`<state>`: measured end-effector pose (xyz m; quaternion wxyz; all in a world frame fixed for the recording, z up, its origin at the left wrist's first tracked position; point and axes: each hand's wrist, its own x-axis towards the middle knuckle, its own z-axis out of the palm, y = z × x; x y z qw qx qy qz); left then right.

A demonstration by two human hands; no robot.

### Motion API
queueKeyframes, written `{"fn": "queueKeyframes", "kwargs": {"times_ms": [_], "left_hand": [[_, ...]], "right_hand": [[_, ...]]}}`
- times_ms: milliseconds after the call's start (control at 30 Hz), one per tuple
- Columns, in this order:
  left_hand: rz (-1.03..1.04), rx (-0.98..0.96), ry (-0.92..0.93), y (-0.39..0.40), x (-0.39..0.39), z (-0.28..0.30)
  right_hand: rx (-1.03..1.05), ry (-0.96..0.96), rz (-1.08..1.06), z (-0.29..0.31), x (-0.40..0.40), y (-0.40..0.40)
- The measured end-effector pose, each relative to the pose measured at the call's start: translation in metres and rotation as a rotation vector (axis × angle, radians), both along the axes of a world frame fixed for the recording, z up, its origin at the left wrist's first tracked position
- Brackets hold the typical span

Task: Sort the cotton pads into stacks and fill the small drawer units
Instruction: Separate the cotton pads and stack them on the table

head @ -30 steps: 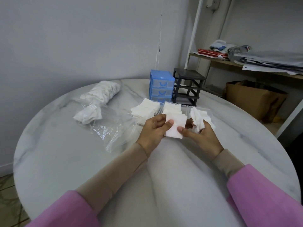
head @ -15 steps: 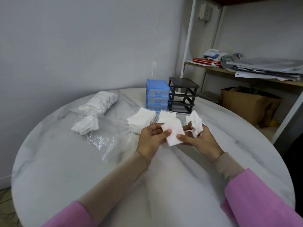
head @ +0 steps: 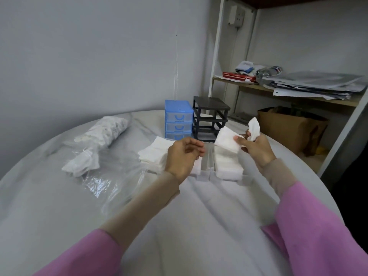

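Landmark: the clear drawer trays [head: 225, 177], out of their units and side by side on the table [head: 59, 196].
Right hand [head: 256, 148]: pinches one flat cotton pad [head: 227, 140] between thumb and forefinger, with a crumpled bunch of pads [head: 253, 128] tucked in its other fingers.
Pad to tray: the pad hangs just above the right tray's stack [head: 229, 162], tilted; the drop is straight down.
Left hand [head: 184, 156]: loosely curled, holds nothing, hovers over the left tray.
Nearer hand: the right.
Other pads: a loose stack [head: 153, 154] left of the trays.
Units: blue drawer unit [head: 178, 119] and black frame [head: 211, 118] behind the trays.
Hidden: the left tray's fill, under the left hand; the tray walls are hard to trace.
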<state>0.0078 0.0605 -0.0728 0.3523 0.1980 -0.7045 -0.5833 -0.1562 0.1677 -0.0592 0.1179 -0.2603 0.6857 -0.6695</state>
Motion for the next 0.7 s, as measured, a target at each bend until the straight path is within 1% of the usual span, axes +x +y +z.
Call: {"fn": "queueKeyframes", "kwargs": {"times_ms": [133, 233, 367, 467, 567, 700], "left_hand": [[0.093, -0.348, -0.103, -0.010, -0.013, -0.006], [0.084, -0.523, -0.202, -0.016, -0.018, -0.012], [0.037, -0.665, -0.307, -0.018, -0.021, -0.015], [0.017, -0.732, -0.361, -0.017, -0.022, -0.014], [-0.015, -0.778, -0.406, -0.017, -0.023, -0.016], [-0.028, -0.801, -0.449, -0.016, -0.023, -0.017]], "right_hand": [[0.124, 0.104, -0.035, 0.002, -0.015, -0.012], [0.182, 0.133, 0.001, 0.000, -0.016, -0.017], [0.249, 0.122, 0.053, -0.008, -0.017, -0.020], [0.291, 0.133, 0.037, -0.013, -0.019, -0.021], [0.410, 0.243, -0.007, -0.017, -0.018, -0.022], [0.597, 0.403, -0.132, -0.018, -0.014, -0.022]]}}
